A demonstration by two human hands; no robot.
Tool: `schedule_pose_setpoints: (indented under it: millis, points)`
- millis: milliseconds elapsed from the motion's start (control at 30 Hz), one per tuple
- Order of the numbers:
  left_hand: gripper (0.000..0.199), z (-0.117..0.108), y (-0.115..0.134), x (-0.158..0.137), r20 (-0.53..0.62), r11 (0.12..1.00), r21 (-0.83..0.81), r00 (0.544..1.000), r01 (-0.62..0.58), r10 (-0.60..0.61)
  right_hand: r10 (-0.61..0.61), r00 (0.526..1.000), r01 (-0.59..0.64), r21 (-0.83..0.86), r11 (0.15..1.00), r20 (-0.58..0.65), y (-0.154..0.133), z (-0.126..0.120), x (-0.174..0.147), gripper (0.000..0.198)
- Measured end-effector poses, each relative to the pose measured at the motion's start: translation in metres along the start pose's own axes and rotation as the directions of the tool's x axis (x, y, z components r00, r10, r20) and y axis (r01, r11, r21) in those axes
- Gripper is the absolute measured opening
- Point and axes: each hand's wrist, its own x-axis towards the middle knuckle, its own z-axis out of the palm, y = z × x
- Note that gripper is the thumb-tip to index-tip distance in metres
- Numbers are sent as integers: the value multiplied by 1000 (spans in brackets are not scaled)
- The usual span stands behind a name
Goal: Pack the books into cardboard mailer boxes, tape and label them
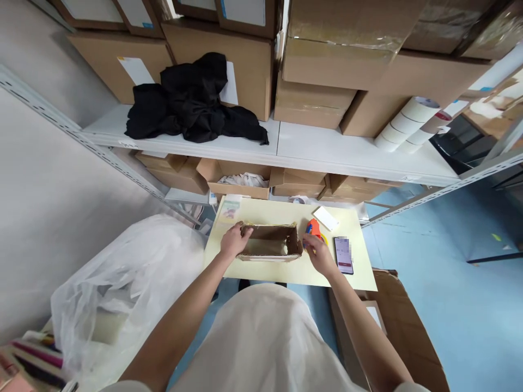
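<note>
A small open cardboard box (pixel 269 258) stands on the pale yellow table, its inside showing and its rim rough, with yellowish tape along the far edge. My left hand (pixel 233 240) grips its left end, the thumb over the rim. Close to the box's right end is my right hand (pixel 319 255), its fingers curled together; what they pinch, if anything, cannot be made out. Just beyond those fingers lies an orange and blue tape dispenser (pixel 314 227), partly covered by the hand.
On the table (pixel 359 275) lie a white box (pixel 326 218) and a phone (pixel 344 256). A shelf (pixel 310 144) behind holds cartons, black cloth (pixel 192 103) and tape rolls (pixel 408 122). A plastic bag (pixel 134 283) sits left; a large carton (pixel 402 321) stands right.
</note>
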Motion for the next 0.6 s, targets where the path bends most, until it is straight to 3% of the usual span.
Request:
schedule_pose_setpoints:
  millis: [100, 200, 267, 333, 433, 533, 600]
  points:
    - [67, -5, -3, 0, 91, 994, -101, 995, -31, 40, -29, 985, 16, 80, 997, 169, 13, 8, -1, 47]
    - [87, -8, -14, -2, 210, 952, -306, 973, -29, 98, -32, 985, 32, 3, 999, 169, 11, 19, 4, 49]
    - [91, -9, -23, -5, 272, 869, -494, 951, 6, 148, -71, 979, 83, -57, 995, 192, 10, 22, 10, 46]
    - [96, -8, -34, -11, 285, 733, -679, 930, 26, 231, -111, 966, 130, -65, 989, 231, 10, 21, 15, 45]
    - [106, -1, -45, -21, 250, 594, -804, 918, 21, 307, -144, 959, 152, -15, 988, 246, 13, 14, 14, 51]
    - [99, 11, -48, -28, 199, 635, -772, 958, 24, 207, -148, 962, 140, 50, 989, 228, 16, 11, 6, 52]
    - [87, 19, -46, -30, 151, 660, -751, 981, 34, 121, -75, 981, 63, 73, 995, 178, 17, 15, 0, 49]
